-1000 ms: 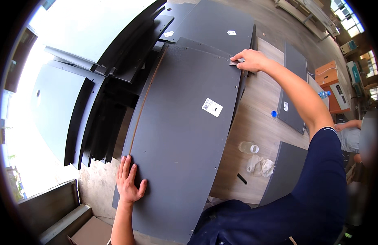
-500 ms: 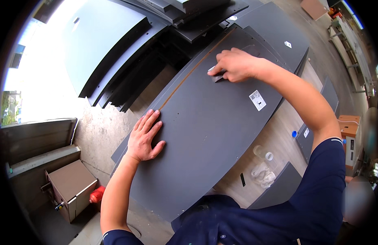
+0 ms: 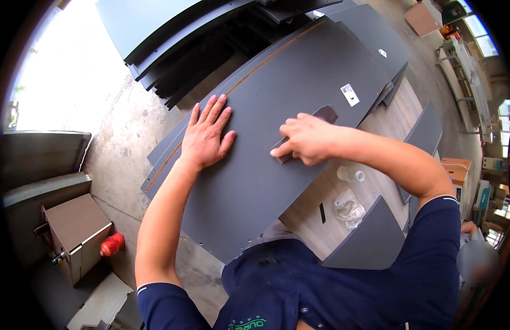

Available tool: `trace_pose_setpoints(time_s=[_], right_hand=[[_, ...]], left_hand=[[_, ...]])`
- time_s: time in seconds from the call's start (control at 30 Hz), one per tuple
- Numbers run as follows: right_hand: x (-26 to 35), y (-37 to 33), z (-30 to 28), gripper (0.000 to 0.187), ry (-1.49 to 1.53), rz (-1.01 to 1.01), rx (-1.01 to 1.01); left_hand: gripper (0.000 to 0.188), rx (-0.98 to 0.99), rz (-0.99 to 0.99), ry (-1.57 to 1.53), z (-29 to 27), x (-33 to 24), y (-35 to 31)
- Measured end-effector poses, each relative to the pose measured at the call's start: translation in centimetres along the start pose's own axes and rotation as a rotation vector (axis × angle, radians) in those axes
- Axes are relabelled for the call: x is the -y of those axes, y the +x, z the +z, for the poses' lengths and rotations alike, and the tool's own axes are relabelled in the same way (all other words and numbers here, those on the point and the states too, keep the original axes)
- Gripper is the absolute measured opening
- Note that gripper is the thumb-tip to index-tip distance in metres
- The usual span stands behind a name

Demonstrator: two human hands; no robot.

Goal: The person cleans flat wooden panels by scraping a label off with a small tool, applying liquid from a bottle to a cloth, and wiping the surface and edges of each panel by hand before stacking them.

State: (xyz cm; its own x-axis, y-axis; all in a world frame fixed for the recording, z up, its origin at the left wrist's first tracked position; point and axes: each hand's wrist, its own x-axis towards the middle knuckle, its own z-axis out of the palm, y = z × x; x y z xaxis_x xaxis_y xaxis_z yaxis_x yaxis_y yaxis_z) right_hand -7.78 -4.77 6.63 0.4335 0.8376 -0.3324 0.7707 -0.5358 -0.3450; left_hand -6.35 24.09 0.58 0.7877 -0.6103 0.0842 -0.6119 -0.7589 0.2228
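Note:
A long dark grey panel lies slantwise in front of me, with a thin orange-brown line along its left side. My left hand rests flat on the panel near that line, its fingers stretched out and slightly apart. Over the panel's right part, my right hand is closed around a scraper with a dark handle. The scraper's flat front end is by my fingertips, close to the panel surface; whether it touches cannot be made out. A white label sticks to the panel beyond my right hand.
Stacked curved grey panels stand at the far left. To the right, a wood-look surface holds a clear bottle, a crumpled white cloth and a small black strip. A brown box and a red object are at the left.
My right hand has moved nearer to me along the panel with the scraper. The left hand stays flat by the orange-brown line. The whole view has shifted a little.

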Motion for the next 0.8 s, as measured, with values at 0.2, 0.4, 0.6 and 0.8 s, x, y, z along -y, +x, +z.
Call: trace_pose_setpoints(time_s=[0.2, 0.4, 0.6, 0.8], right_hand=[[-0.2, -4.6, 0.2, 0.042, -0.026, 0.344, -0.016], [13.6, 3.0, 3.8, 0.043, -0.02, -0.036, -0.047], [13.1, 2.1, 2.3, 0.043, -0.073, 0.248, -0.029], [23.4, 5.5, 6.2, 0.045, 0.026, 0.063, 0.02]], left_hand=[[0.074, 0.202, 0.038, -0.12, 0.2, -9.5, -17.0], [0.059, 0.239, 0.206, -0.199, -0.3, -13.1, -27.2], [0.038, -0.042, -0.001, -0.374, -1.0, -10.4, -36.5], [0.037, -0.176, -0.364, -0.672, 2.4, -9.6, -37.4]])
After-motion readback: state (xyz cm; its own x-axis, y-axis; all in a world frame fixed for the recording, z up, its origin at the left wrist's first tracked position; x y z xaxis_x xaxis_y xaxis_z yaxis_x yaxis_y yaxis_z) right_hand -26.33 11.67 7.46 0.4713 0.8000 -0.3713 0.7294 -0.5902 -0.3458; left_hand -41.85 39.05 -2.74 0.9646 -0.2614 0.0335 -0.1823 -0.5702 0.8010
